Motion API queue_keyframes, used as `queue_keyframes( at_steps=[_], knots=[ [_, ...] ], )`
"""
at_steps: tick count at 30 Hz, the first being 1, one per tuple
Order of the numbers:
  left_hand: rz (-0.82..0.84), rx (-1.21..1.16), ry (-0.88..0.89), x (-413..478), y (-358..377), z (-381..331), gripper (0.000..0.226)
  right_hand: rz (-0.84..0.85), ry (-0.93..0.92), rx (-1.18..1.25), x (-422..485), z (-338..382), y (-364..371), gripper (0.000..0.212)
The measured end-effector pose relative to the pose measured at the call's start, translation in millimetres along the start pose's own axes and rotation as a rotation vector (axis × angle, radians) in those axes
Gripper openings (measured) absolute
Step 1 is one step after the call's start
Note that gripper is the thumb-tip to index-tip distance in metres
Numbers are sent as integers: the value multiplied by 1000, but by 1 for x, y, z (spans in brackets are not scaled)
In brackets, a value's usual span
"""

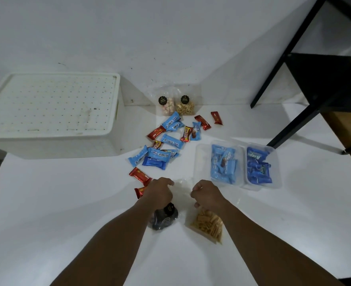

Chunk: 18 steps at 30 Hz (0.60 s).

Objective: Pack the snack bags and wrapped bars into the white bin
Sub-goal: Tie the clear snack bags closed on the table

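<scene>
My left hand (pixel 160 191) grips the top of a clear bag of dark cookies (pixel 163 219) near the table's front. My right hand (pixel 206 194) pinches the top of a clear bag of yellow stick snacks (pixel 208 226) beside it. The white bin (pixel 53 112) stands at the far left with its dotted lid on. Blue and red wrapped bars (pixel 166 141) lie scattered in the middle. Two more clear snack bags (pixel 176 105) stand upright at the back, one with pale pieces, one with nuts.
Two clear plastic tubs (pixel 240 164) holding blue wrapped bars sit to the right of my hands. A black table frame (pixel 306 79) stands at the back right. Two red bars (pixel 140 175) lie just left of my left hand.
</scene>
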<state>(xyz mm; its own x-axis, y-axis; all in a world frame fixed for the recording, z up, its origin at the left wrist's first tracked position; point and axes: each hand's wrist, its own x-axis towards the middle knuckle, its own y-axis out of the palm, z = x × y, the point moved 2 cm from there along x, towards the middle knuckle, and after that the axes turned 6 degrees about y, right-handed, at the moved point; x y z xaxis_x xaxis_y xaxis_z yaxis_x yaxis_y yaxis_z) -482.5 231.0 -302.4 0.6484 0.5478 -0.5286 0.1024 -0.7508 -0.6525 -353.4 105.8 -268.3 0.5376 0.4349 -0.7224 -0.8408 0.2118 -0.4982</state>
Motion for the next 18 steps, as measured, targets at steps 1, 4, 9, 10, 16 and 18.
queue_keyframes(
  at_steps=[1, 4, 9, 10, 16, 18],
  knots=[
    [-8, -45, -9, -1, -1, 0, 41, -1, -14, -13, 1, 0, 1, 8],
    [33, -227, -13, -5, -12, -2, 34, -19, -76, -60, 2, 2, 3, 7],
    [72, -429, -21, -20, -46, -12, 17, -87, -243, -31, -3, 18, -6, 20],
    [55, -432, -6, -22, -53, -15, 17, -99, -275, -24, -5, 25, -10, 22],
    [-94, -506, 110, -32, -97, -41, 39, 28, -401, 24, -20, 68, -43, 29],
    [-165, -545, 163, -32, -113, -52, 34, 63, -449, 14, -25, 82, -56, 30]
  ],
)
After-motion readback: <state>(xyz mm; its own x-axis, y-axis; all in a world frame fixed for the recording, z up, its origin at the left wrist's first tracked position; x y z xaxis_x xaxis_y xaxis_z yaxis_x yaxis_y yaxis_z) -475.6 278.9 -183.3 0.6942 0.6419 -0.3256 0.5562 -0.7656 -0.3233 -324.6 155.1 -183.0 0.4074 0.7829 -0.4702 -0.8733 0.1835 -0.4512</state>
